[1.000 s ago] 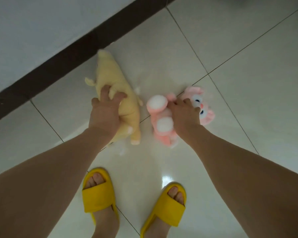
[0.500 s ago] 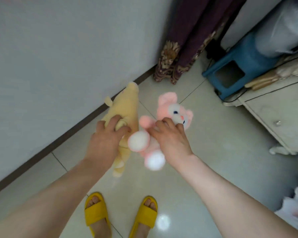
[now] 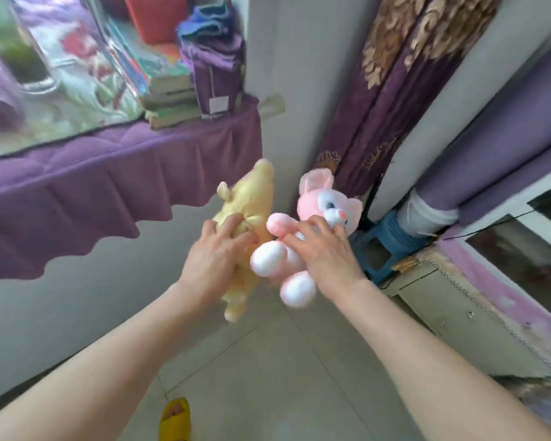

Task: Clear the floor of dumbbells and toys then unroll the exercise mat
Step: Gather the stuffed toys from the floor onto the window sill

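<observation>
My left hand (image 3: 212,257) grips a yellow plush toy (image 3: 252,202) around its middle, holding it in the air with its head pointing up. Beside it, my right hand (image 3: 326,253) holds a pink and white plush rabbit (image 3: 318,205) by the body; its white feet hang below my fingers. The two toys nearly touch in the centre of the view, well above the tiled floor (image 3: 268,361). No dumbbells or exercise mat show in this frame.
A ledge with a purple frilled cover (image 3: 93,173) sits at upper left, carrying stacked books (image 3: 172,100) and folded purple fabric. Purple curtains (image 3: 395,90) hang at upper right. A blue stool (image 3: 382,246) and a pale cabinet (image 3: 452,307) stand at right. One yellow slipper (image 3: 174,418) shows below.
Both hands have lifted the two toys off the floor and raised them. The view has tilted up from the tiles to the ledge and curtains.
</observation>
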